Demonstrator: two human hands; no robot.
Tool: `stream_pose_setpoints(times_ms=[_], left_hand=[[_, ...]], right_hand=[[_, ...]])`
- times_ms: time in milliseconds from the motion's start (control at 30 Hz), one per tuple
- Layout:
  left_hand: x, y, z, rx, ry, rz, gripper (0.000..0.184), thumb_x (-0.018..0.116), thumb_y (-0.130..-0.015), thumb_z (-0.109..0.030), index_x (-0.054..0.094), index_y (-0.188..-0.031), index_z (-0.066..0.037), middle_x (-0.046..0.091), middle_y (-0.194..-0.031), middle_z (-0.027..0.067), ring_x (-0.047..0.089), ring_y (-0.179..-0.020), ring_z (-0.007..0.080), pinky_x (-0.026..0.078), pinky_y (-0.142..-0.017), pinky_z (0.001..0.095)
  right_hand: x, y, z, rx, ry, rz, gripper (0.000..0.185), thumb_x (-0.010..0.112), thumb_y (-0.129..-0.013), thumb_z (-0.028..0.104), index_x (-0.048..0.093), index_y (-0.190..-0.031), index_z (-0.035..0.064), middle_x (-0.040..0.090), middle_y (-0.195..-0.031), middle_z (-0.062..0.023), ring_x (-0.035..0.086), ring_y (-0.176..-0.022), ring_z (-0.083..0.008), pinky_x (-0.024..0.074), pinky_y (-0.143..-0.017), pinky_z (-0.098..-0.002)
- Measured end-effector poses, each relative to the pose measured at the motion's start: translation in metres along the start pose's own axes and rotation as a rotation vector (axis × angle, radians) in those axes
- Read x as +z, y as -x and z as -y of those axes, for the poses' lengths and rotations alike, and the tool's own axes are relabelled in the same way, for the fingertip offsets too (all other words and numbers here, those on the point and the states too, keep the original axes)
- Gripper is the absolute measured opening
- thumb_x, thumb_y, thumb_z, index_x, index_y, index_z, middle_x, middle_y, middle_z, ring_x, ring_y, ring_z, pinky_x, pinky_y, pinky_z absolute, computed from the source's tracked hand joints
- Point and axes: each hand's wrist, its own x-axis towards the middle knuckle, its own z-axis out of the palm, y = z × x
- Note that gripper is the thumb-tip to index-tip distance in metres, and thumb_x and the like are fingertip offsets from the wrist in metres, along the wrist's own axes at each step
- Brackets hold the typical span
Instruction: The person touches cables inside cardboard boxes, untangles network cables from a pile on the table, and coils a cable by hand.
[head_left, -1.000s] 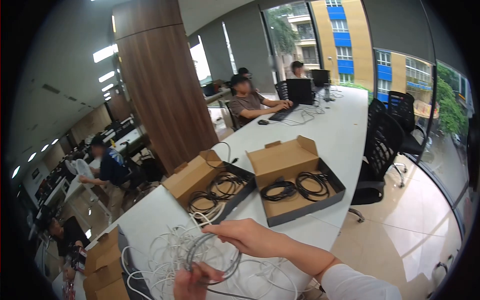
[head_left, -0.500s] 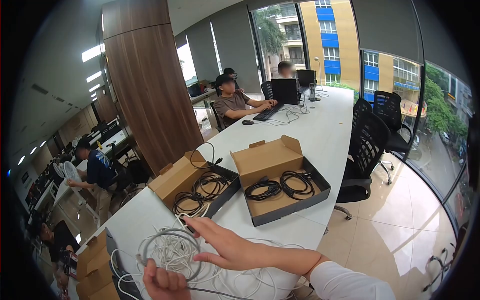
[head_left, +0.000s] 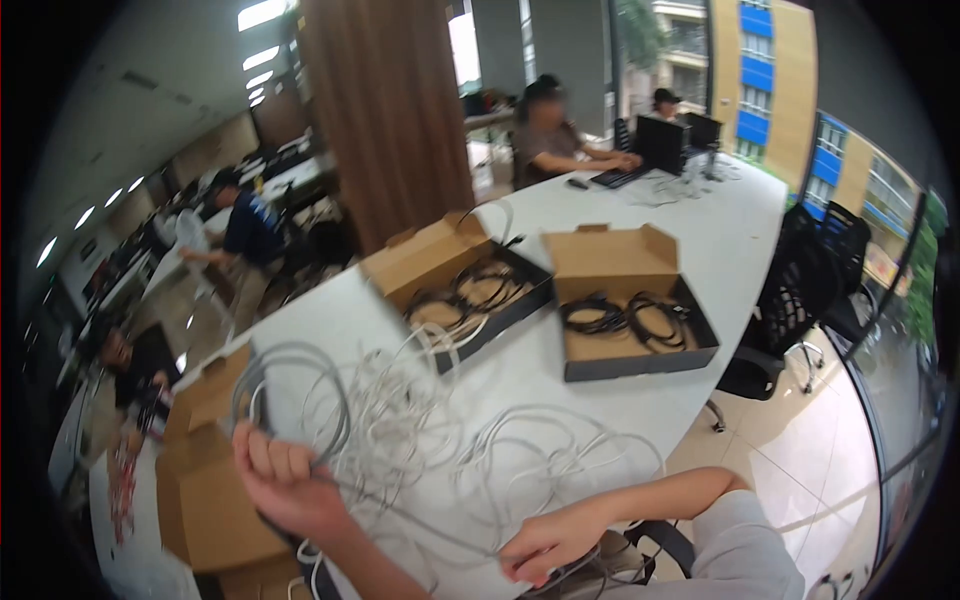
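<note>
My left hand [head_left: 285, 482], at the lower left, is closed on a grey cable [head_left: 300, 348]. Part of that cable stands up from the fist in a wide loop. A length of it runs down to the right, to my right hand [head_left: 558, 545], whose fingers are wrapped round it near the table's front edge. Behind and between my hands, a tangle of white cables [head_left: 400, 415] spreads over the white table. More loose white cable loops [head_left: 545, 430] lie above my right hand.
Two open cardboard boxes, a left one [head_left: 500, 328] and a right one [head_left: 640, 367], hold coiled black cables. Another open box [head_left: 210, 500] is at the left. Black chairs [head_left: 790, 300] stand on the right. People sit farther off, one at a keyboard [head_left: 617, 180].
The view has swung left. My right hand has moved away from the coil, down and to the right, drawing out a length of grey cable. My left hand has raised the loop off the tangle.
</note>
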Motion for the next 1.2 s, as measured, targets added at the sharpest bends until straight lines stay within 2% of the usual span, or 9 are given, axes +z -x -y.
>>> stream_pose_setpoints(times_ms=[133,233,433,700,800,900,1000,1100,1200], left_hand=[[-0.006,-0.006,-0.014,-0.077,0.238,0.006,0.021,0.027,-0.102,-0.017,0.035,-0.084,-0.010,0.021,-0.057,-0.0031,0.015,-0.043,0.0061,0.017,-0.040,0.0243],[-0.001,-0.005,-0.018,-0.127,0.354,0.051,0.021,0.027,-0.102,-0.018,0.035,-0.085,-0.010,0.022,-0.057,-0.0028,0.016,-0.044,0.0064,0.018,-0.042,0.0244],[-0.002,-0.004,-0.024,-0.187,0.437,0.083,0.021,0.028,-0.102,-0.017,0.036,-0.084,-0.010,0.022,-0.058,-0.0035,0.017,-0.045,0.0061,0.018,-0.042,0.0240],[-0.016,-0.009,-0.064,-0.120,0.495,0.158,0.012,0.034,-0.100,-0.008,0.040,-0.090,-0.006,0.024,-0.060,-0.0042,0.019,-0.047,0.0052,0.019,-0.044,0.0232],[-0.013,-0.006,-0.073,-0.134,0.533,0.177,0.019,0.034,-0.100,-0.006,0.034,-0.081,-0.013,0.024,-0.059,-0.0047,0.022,-0.048,0.0048,0.019,-0.045,0.0233],[-0.017,-0.005,-0.084,-0.095,0.500,0.167,0.015,0.033,-0.099,-0.006,0.035,-0.085,-0.012,0.024,-0.060,-0.0042,0.021,-0.049,0.0050,0.018,-0.045,0.0238],[-0.014,-0.004,-0.087,-0.075,0.490,0.166,0.014,0.033,-0.099,-0.005,0.033,-0.086,-0.012,0.024,-0.060,-0.0039,0.018,-0.048,0.0054,0.017,-0.044,0.0244],[-0.007,-0.001,-0.079,-0.087,0.480,0.165,0.014,0.033,-0.099,-0.006,0.033,-0.086,-0.011,0.025,-0.060,-0.0037,0.018,-0.048,0.0059,0.017,-0.044,0.0244],[0.005,0.002,-0.063,-0.128,0.462,0.166,0.014,0.032,-0.099,-0.006,0.033,-0.086,-0.011,0.025,-0.059,-0.0033,0.017,-0.046,0.0062,0.017,-0.043,0.0242]], right_hand=[[-0.007,0.030,0.006,0.187,-0.059,0.008,0.017,0.045,-0.100,0.016,0.053,-0.096,0.0006,0.056,-0.077,-0.0018,0.052,-0.074,-0.0088,0.0431,-0.069,-0.0251],[-0.010,0.055,0.010,0.160,-0.143,-0.087,0.018,0.045,-0.100,0.016,0.053,-0.100,0.0004,0.055,-0.083,-0.0014,0.052,-0.081,-0.0084,0.0427,-0.075,-0.0247],[0.003,0.077,-0.004,0.219,-0.195,-0.047,0.017,0.049,-0.100,0.016,0.052,-0.104,-0.0002,0.055,-0.089,-0.0008,0.054,-0.089,-0.0091,0.0434,-0.082,-0.0247],[0.027,0.081,-0.006,0.252,0.031,0.004,0.022,0.056,-0.095,0.013,0.052,-0.113,0.0020,0.061,-0.110,-0.0064,0.055,-0.094,-0.0130,0.0451,-0.075,-0.0275],[0.043,0.079,-0.014,0.150,0.082,-0.062,0.017,0.054,-0.094,0.012,0.051,-0.106,0.0004,0.059,-0.100,-0.0070,0.054,-0.094,-0.0142,0.0445,-0.086,-0.0296],[0.053,0.082,-0.026,0.240,0.079,-0.065,0.021,0.055,-0.094,0.017,0.050,-0.106,0.0003,0.059,-0.099,-0.0080,0.054,-0.090,-0.0148,0.0442,-0.079,-0.0310],[0.065,0.090,-0.049,0.200,0.167,-0.127,0.025,0.056,-0.095,0.023,0.051,-0.107,0.0015,0.059,-0.089,-0.0085,0.056,-0.080,-0.0174,0.0432,-0.069,-0.0327],[0.069,0.095,-0.053,0.478,0.226,-0.412,0.030,0.055,-0.095,0.024,0.048,-0.114,0.0018,0.059,-0.079,-0.0111,0.058,-0.070,-0.0221,0.0437,-0.063,-0.0347],[0.071,0.096,-0.058,0.511,0.279,-0.860,0.035,0.053,-0.095,0.022,0.044,-0.121,-0.0005,0.059,-0.072,-0.0151,0.058,-0.062,-0.0285,0.0438,-0.058,-0.0372]])
